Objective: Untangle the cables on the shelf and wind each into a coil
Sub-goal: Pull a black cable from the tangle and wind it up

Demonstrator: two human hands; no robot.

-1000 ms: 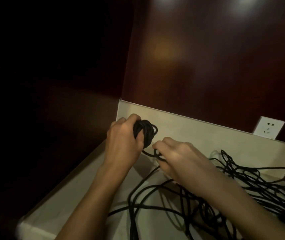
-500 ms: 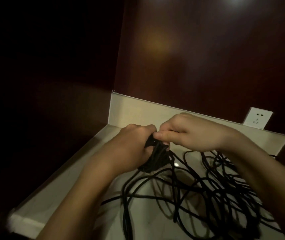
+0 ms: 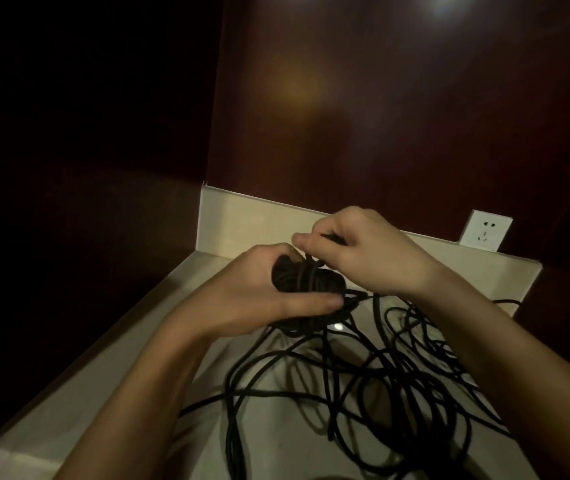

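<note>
A tight black coil of cable [image 3: 306,280] sits in my left hand [image 3: 252,299], whose fingers and thumb curl round it just above the pale shelf [image 3: 110,358]. My right hand [image 3: 356,251] is over the coil's top and pinches a strand of the same black cable between thumb and fingers. From the coil, loose black cable [image 3: 390,382] runs down into a tangled sprawl of loops across the shelf's middle and right. The cable ends are hidden in the tangle.
A pale upstand [image 3: 242,216] runs along the shelf's back edge below a dark red-brown wall [image 3: 380,116]. A white wall socket [image 3: 486,230] sits at the back right. The left side is dark and shows nothing.
The coil has come a little toward me and lower with my left hand. My right hand has lifted from beside the coil to above it, carrying a strand over the top.
</note>
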